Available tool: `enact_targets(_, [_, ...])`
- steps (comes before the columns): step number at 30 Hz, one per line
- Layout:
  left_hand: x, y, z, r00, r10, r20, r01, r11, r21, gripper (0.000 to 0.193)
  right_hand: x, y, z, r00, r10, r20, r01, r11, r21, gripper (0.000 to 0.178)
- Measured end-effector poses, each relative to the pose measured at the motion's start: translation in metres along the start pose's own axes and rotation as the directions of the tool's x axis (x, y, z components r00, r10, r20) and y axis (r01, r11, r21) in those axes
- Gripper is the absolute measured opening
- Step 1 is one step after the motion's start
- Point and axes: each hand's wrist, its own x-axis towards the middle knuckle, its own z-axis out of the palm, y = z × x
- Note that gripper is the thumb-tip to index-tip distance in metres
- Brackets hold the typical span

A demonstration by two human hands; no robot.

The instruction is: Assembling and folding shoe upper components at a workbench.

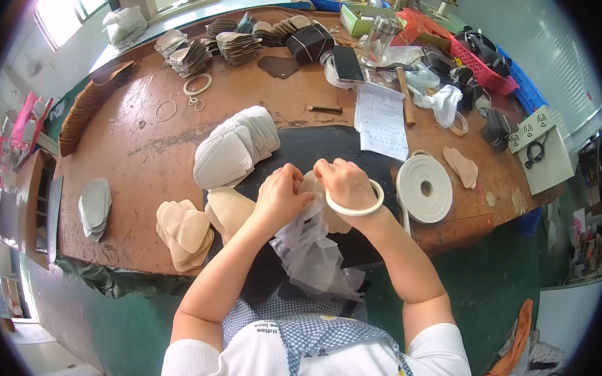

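Observation:
My left hand is closed at the upper end of a crumpled translucent plastic film, which hangs over the table edge toward my lap. Beside it, my right hand is closed, its fingertips pinching the edge of a beige shaped piece that lies between the hands. Another part of beige material shows under the right wrist, partly hidden. Around that wrist sits a cream ring. Left of my hands are beige cut pieces and a further pile of beige pieces. Beyond is a stack of white pieces.
A large white tape roll lies to the right, near handwritten paper and a hammer. A phone, a glass jar and a pink basket stand farther back. Grey pieces lie at left on the brown table.

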Motion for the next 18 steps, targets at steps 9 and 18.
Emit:
enact_targets(9, [-0.003,-0.008,0.009,0.996,0.047,-0.07,-0.049,0.998,-0.034,0.021,-0.034,-0.017,0.018,0.97,-0.111,-0.216,0.11,0.994,-0.017,0.02])
enact_targets(18, [-0.011,0.006,0.004,0.984,-0.028,-0.177,-0.012,0.974,-0.227,0.012,-0.029,-0.03,0.006,0.942,-0.085,-0.324,0.154,0.969,0.192,0.021])
